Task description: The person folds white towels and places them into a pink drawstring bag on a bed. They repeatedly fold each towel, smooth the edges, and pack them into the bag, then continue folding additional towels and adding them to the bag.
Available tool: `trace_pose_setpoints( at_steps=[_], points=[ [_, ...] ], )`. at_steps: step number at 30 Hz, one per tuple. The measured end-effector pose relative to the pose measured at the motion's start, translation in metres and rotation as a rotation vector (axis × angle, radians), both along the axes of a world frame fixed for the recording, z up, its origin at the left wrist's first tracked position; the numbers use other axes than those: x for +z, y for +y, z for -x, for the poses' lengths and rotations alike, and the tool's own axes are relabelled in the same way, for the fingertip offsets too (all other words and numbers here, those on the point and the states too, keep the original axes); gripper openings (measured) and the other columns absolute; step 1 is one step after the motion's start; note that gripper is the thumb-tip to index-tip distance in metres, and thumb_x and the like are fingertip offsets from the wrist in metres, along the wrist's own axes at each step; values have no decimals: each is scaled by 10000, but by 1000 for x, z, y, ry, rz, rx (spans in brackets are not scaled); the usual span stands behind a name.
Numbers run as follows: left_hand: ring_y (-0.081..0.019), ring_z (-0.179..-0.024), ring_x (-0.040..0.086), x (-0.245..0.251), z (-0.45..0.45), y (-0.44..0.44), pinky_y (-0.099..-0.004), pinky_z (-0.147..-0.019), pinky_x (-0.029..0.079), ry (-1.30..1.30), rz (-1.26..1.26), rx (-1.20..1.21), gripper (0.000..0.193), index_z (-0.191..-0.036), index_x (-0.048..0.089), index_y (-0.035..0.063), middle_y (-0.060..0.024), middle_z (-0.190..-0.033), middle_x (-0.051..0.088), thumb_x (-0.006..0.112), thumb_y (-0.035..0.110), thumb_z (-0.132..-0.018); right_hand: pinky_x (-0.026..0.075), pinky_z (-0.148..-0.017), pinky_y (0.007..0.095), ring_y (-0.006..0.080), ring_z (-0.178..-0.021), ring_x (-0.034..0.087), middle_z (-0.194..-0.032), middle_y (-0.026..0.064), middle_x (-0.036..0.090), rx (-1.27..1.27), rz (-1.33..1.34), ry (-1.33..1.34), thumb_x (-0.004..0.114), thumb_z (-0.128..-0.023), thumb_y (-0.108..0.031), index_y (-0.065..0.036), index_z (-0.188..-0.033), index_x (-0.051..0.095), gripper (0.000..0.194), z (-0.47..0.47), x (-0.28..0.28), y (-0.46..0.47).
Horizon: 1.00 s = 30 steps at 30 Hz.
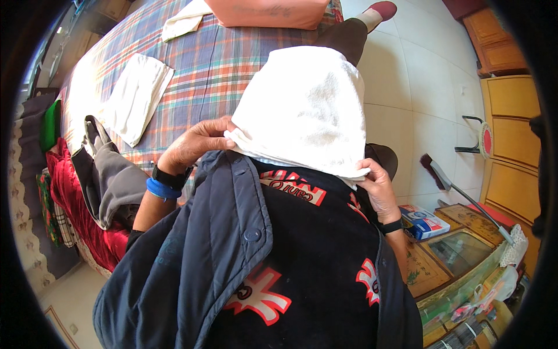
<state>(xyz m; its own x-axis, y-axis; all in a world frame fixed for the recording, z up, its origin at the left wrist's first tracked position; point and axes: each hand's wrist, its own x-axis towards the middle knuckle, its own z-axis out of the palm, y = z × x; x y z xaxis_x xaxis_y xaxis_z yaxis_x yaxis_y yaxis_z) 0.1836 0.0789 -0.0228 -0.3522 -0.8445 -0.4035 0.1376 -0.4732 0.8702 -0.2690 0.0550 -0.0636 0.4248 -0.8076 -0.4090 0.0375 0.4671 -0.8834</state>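
Note:
A white cloth (305, 104), towel-like and layered at its near edge, spreads over my lap. My left hand (202, 139) pinches its near left corner between thumb and fingers. At the near right corner, my right hand (377, 185) grips the edge the same way. On the plaid bedspread (192, 91) to the left lies a folded white cloth (140, 97). Another white cloth (185, 22) lies farther off, beside a salmon-pink bag or container (268, 13) that bears writing.
A grey garment (120, 174) and red fabric (72, 192) lie at the left. To the right are a tiled floor (388, 83), yellow cabinets (510, 131), a brush with a long handle (436, 172), and a blue-and-white box (423, 221) on a wooden cabinet with glass.

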Motion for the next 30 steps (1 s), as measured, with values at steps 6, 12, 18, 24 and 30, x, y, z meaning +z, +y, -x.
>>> trace_pose_setpoints(
  at_steps=[6, 12, 18, 24, 30],
  points=[
    [-202, -1149, 638, -9, 5, 12, -351, -1129, 429, 232, -96, 89, 322, -1241, 702, 43, -87, -1236, 696, 699, 85, -922, 461, -970, 251, 77, -1021, 605, -1048, -37, 673, -47, -34, -93, 658, -923, 37, -77, -1104, 670, 214, -4, -7, 3],
    [-197, -1178, 634, 10, 12, 7, -340, -1129, 430, 113, 9, 17, 312, -1213, 706, 41, -73, -1233, 698, 680, 66, -903, 444, -1027, 298, 141, -1117, 599, -1170, 34, 664, -50, -83, -215, 676, -909, -71, -47, -1242, 657, 334, -2, 7, 3],
    [-191, -1059, 668, 22, 16, -7, -341, -1008, 505, 294, 44, 207, 259, -1172, 634, 41, -73, -1115, 686, 624, 183, -956, 452, -971, 318, 165, -1065, 600, -1109, 39, 656, -122, -68, -345, 644, -959, -500, -51, -1127, 651, 480, -7, 36, -9],
    [-110, -760, 555, 39, 20, 2, -268, -696, 462, 214, 98, 146, 485, -994, 629, 62, -16, -859, 583, 465, 513, -1064, 460, -797, 231, 63, -837, 590, -875, -21, 656, -22, -98, -97, 689, -1004, -223, -76, -892, 662, 186, -5, 70, -13],
    [-93, -775, 667, 25, 19, 22, -218, -685, 545, 20, -335, 174, 359, -1073, 702, 74, -6, -896, 679, 649, 427, -1032, 546, -689, 258, 95, -797, 655, -923, 26, 704, 75, -318, -5, 629, -1043, -242, -37, -1072, 698, 219, -4, 64, -2]
  ],
)
